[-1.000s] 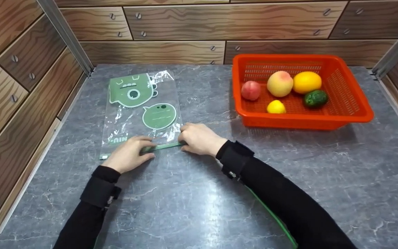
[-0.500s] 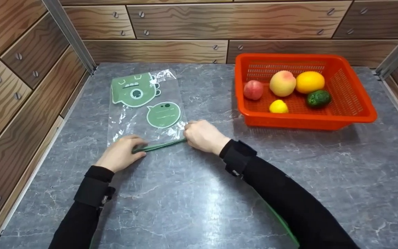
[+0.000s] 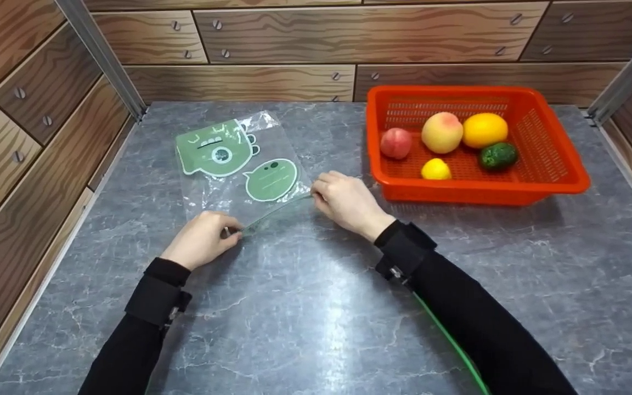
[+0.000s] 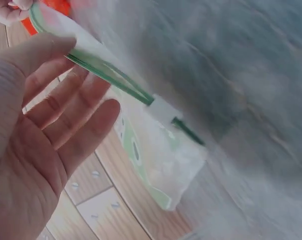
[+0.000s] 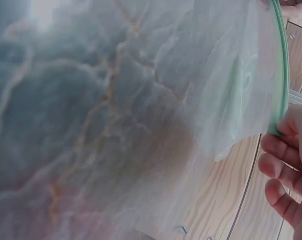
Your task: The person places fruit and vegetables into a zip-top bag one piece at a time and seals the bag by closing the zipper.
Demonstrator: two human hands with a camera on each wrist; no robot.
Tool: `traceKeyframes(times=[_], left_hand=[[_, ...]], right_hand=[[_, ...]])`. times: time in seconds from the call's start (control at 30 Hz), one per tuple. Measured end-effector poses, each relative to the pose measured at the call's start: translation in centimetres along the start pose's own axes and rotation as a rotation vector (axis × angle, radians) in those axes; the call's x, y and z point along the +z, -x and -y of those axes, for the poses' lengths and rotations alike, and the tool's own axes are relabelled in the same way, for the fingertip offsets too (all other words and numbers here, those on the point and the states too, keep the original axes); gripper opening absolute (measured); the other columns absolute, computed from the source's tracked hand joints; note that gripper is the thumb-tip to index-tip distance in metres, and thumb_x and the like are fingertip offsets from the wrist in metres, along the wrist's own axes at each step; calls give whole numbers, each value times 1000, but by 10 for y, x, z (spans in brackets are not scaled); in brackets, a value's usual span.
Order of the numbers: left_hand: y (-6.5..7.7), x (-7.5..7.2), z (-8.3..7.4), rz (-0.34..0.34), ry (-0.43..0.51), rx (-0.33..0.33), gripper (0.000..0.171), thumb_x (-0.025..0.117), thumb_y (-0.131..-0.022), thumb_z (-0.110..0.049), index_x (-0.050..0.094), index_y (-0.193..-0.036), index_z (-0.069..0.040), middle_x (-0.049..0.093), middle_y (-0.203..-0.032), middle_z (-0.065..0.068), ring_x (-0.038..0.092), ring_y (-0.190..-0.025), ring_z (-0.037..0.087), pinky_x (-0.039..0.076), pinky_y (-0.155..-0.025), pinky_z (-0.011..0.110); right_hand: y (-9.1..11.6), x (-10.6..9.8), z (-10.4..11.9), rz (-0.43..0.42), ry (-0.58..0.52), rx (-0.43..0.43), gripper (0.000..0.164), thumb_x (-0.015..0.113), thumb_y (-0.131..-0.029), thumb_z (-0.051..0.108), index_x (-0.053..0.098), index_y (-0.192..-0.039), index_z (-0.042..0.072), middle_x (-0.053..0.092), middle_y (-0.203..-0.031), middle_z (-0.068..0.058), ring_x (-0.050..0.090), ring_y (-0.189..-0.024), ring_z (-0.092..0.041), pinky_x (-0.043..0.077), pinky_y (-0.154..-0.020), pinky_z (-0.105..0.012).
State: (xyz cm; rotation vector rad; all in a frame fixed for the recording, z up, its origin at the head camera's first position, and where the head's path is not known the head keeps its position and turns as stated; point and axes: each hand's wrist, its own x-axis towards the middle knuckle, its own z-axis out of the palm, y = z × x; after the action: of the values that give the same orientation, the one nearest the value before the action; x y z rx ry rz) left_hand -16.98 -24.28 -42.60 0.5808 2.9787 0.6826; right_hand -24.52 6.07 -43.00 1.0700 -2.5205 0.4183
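Observation:
A clear zip bag (image 3: 271, 180) with green cartoon prints lies on the grey marbled table, its zip edge toward me and slanting up to the right. My left hand (image 3: 201, 238) pinches that edge between thumb and index finger, the other fingers loosely extended in the left wrist view. A white slider (image 4: 163, 111) sits on the green zip strip (image 4: 108, 78), near one end; the two strips stand apart between slider and thumb. My right hand (image 3: 349, 204) pinches the bag's right corner with thumb and curled index finger; the right wrist view shows its fingertips (image 5: 274, 144) at the strip.
An orange-red plastic basket (image 3: 480, 189) stands at the back right. Inside lie a small red peach (image 3: 396, 144), a larger peach (image 3: 442, 133), an orange-yellow fruit (image 3: 485, 130), a yellow lemon (image 3: 435, 169) and a dark green avocado (image 3: 498, 156). Wood-patterned walls (image 3: 272, 33) enclose the table.
My right hand has moved right and away from me, pulling the bag's corner along. The zip edge slants more steeply. My left hand has shifted only slightly.

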Motion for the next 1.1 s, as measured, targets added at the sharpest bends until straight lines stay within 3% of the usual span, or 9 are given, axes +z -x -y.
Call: traceKeyframes(times=[0.2, 0.4, 0.53, 0.6, 0.7, 0.83, 1.1], left_hand=[[-7, 4, -14, -51, 53, 9, 13, 69, -94, -5, 81, -97, 0, 80, -87, 14, 71, -73, 19, 60, -67, 36], [-12, 10, -32, -160, 93, -45, 13, 68, -92, -2, 81, -94, 1, 81, -86, 15, 74, -72, 23, 62, -69, 39], [-16, 14, -45, -208, 110, -88, 13, 69, -92, -3, 81, -93, 0, 81, -86, 15, 74, -73, 24, 62, -71, 39], [-18, 16, -53, -231, 126, -106, 12, 69, -92, -3, 81, -93, 1, 81, -86, 15, 74, -73, 24, 62, -72, 40], [-22, 18, -66, -256, 161, -124, 11, 70, -92, -3, 81, -92, 0, 81, -86, 15, 75, -73, 24, 62, -74, 40], [-30, 19, -86, -241, 221, -123, 12, 70, -93, -4, 81, -96, 0, 81, -89, 15, 76, -77, 25, 64, -77, 39], [-47, 21, -111, -202, 284, -105, 13, 71, -94, -7, 82, -97, -1, 82, -90, 14, 75, -78, 26, 62, -76, 38]], right_hand=[[7, -5, 1, -67, -75, 143, 11, 68, -99, 14, 77, -104, 9, 74, -97, -7, 70, -91, -26, 60, -75, -42], [19, -6, 6, -199, -140, 276, 21, 74, -97, 18, 74, -117, 11, 70, -105, -9, 68, -87, -26, 57, -70, -41], [26, -9, 11, -266, -182, 341, 30, 76, -95, 19, 70, -124, 10, 70, -111, -11, 70, -93, -28, 59, -74, -42], [27, -12, 14, -243, -214, 361, 28, 76, -96, 19, 72, -121, 10, 72, -109, -11, 71, -95, -28, 60, -78, -43], [26, -18, 16, -134, -300, 393, 20, 73, -98, 22, 77, -112, 9, 78, -104, -11, 73, -94, -28, 59, -83, -43], [24, -24, 16, -17, -434, 479, 24, 70, -100, 27, 79, -113, 8, 82, -109, -9, 75, -95, -27, 58, -87, -43], [23, -22, 12, -40, -587, 546, 30, 66, -102, 23, 77, -121, 3, 81, -115, -14, 76, -101, -31, 58, -94, -48]])
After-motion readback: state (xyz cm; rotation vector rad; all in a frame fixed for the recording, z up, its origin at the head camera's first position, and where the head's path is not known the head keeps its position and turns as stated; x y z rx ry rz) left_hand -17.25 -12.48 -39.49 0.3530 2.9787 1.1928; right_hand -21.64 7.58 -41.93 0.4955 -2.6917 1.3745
